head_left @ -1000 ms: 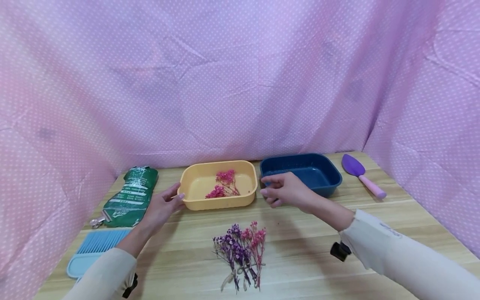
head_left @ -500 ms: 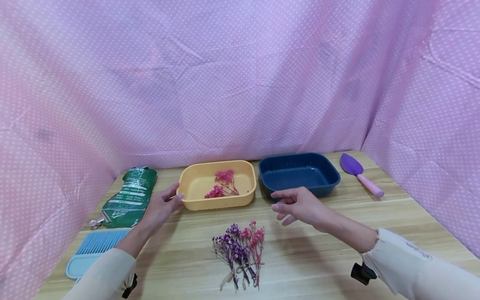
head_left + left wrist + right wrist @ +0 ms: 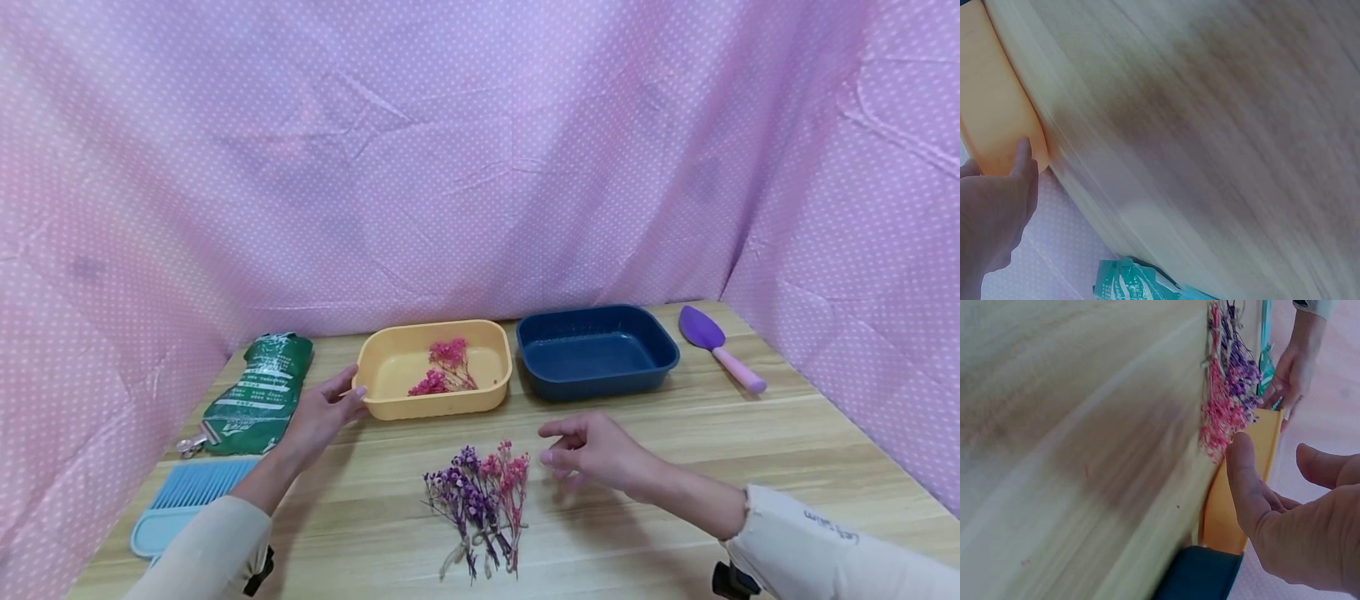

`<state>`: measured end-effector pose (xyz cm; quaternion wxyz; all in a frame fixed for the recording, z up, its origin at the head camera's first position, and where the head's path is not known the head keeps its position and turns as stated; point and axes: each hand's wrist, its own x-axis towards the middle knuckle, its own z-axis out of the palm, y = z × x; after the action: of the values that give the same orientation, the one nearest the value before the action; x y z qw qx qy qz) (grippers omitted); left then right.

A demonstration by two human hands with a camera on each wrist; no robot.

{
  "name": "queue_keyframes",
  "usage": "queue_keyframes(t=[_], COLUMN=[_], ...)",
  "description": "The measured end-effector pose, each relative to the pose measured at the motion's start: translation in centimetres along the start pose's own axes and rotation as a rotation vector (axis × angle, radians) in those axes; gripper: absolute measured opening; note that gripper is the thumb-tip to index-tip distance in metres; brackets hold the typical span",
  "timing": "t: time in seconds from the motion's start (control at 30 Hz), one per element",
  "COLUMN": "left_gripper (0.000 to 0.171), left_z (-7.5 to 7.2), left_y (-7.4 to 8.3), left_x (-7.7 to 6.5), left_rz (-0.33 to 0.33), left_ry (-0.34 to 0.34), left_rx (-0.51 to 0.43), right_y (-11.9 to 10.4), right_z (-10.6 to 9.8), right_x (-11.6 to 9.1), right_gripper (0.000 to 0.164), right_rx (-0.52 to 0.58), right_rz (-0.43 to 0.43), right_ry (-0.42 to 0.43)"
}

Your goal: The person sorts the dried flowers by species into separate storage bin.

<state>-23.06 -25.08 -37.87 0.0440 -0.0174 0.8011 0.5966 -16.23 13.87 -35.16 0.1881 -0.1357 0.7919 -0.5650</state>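
My left hand (image 3: 324, 410) holds the left end of a yellow plastic basin (image 3: 438, 407), its thumb at the front corner and its fingers along the end wall. Inside the basin lie sprigs of magenta dried flowers (image 3: 450, 354). My right hand (image 3: 596, 450) hovers over the table with nothing in it, thumb and index finger apart. Just left of it, small bunches of dried flowers lie on the wood: purple (image 3: 468, 487) and pink (image 3: 512, 475), with string around the stems. In the right wrist view the pink flowers (image 3: 1219, 419) appear beyond the fingertips.
A dark blue basin (image 3: 600, 385) stands right of the yellow one. Farther right lies a purple trowel (image 3: 702, 329) with a pink handle. At left are a green bag (image 3: 258, 400) with a metal clip (image 3: 197, 440) and a light blue brush (image 3: 183, 500). A pink dotted curtain (image 3: 480, 167) hangs behind.
My right hand has drawn back from between the two basins, toward me and slightly right, to beside the flower bunches. The left hand stays at the yellow basin, which has not moved.
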Motion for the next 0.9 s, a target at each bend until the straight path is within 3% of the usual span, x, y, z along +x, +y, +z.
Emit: queue_keyframes(t=[0.37,0.63,0.77,0.9], left_gripper=[0.063,0.063,0.063,0.063], left_z=[-0.1,0.0,0.0,0.0], left_y=[0.0,0.1,0.2,0.2], left_x=[0.1,0.1,0.0,0.0], left_rz=[-0.023,-0.001,0.009,0.009], left_ry=[0.006,-0.008,-0.012,-0.011], left_rx=[0.006,-0.004,-0.012,-0.015], right_y=[0.9,1.5,1.5,1.6], right_z=[1.6,3.5,4.6,5.5], right_x=[-0.1,0.3,0.5,0.7], right_gripper=[0.052,0.06,0.066,0.044], right_rx=[0.121,0.104,0.018,-0.186], right_rz=[0.149,0.188,0.15,0.047], right_ry=[-0.062,-0.067,-0.045,-0.045])
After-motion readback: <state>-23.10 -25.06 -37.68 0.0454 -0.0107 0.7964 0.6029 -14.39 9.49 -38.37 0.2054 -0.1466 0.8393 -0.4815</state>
